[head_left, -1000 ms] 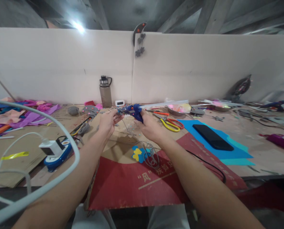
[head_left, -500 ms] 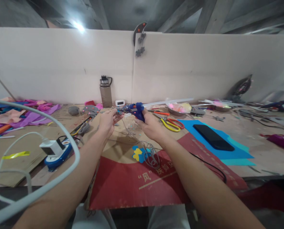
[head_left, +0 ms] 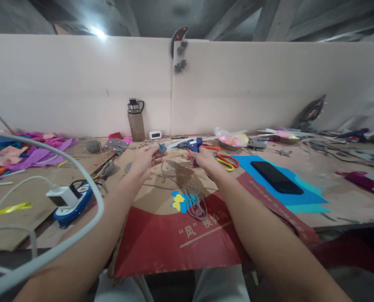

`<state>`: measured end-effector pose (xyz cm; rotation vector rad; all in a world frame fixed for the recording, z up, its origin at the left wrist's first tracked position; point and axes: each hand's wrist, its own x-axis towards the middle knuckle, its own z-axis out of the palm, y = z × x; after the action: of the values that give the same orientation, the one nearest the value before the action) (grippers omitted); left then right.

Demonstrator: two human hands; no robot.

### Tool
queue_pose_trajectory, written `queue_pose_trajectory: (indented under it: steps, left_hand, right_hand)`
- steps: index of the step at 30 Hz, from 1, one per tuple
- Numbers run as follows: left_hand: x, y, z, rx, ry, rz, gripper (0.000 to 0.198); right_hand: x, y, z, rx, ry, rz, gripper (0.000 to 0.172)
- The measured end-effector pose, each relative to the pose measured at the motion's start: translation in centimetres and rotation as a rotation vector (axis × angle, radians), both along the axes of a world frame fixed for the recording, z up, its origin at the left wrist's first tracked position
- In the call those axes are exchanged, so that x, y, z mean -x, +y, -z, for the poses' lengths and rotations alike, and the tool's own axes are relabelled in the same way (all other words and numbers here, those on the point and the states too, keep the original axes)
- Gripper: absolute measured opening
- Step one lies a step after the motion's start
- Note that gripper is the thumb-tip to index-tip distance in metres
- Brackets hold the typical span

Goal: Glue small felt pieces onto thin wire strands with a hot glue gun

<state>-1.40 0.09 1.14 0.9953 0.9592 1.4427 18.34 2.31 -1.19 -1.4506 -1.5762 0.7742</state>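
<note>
My right hand is closed round the handle of a blue hot glue gun, its nozzle pointing left. Between the fingertips of my left hand is a small grey-blue piece, too small to make out fully. A gap separates the nozzle from that piece. Below both hands, thin grey cord lies in loops on a red and brown cardboard sheet. Blue and yellow flower-shaped cutouts lie beside the loops.
Scissors with orange and yellow handles lie right of my right hand. Further right, a black phone rests on blue sheets. A bottle stands at the back. At left are a power strip and a white cable looping close by.
My right hand has drawn the glue gun to the right, away from the piece in my left hand. The view has shifted slightly.
</note>
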Motion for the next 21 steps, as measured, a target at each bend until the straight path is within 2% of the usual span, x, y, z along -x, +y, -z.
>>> queue_pose_trajectory:
  steps: [2,4,7,8,10,13,15,17,21]
  left_hand:
    - [-0.5,-0.4,-0.2,-0.002,0.028,0.019,0.011]
    - [-0.9,-0.7,-0.4,-0.004,0.049,0.024,0.013]
    - [-1.3,-1.1,-0.4,-0.036,0.087,0.04,0.017]
    - [-1.4,-1.1,-0.3,-0.054,0.103,0.034,0.017]
    - [-1.6,-1.1,-0.2,-0.092,0.134,0.003,0.016]
    - [-1.7,-0.9,0.1,-0.151,0.142,-0.01,0.014]
    - [-1.7,-0.7,0.3,-0.181,0.127,0.014,0.013]
    - [-1.7,-0.6,0.4,-0.196,0.129,0.035,0.012]
    - [-1.8,-0.6,0.6,-0.18,0.143,0.054,0.008]
  right_hand:
    - [-0.6,0.3,0.4,0.035,-0.128,0.026,0.011]
    - [-1.1,0.3,0.5,-0.017,-0.227,0.082,0.02]
    - [-1.2,0.0,0.0,-0.281,-0.341,0.226,0.015]
    - [-1.0,-0.2,-0.3,-0.369,-0.319,0.224,0.01]
    - [-0.1,-0.7,-0.9,-0.432,-0.157,0.065,0.016]
    - [1.6,-1.6,-1.5,-0.277,0.18,-0.347,0.039]
    - [2.5,-2.2,-1.7,-0.194,0.34,-0.495,0.043]
    - [2.9,-2.7,-1.8,-0.172,0.408,-0.503,0.036]
    - [2.7,-2.7,-1.8,-0.234,0.327,-0.343,0.012]
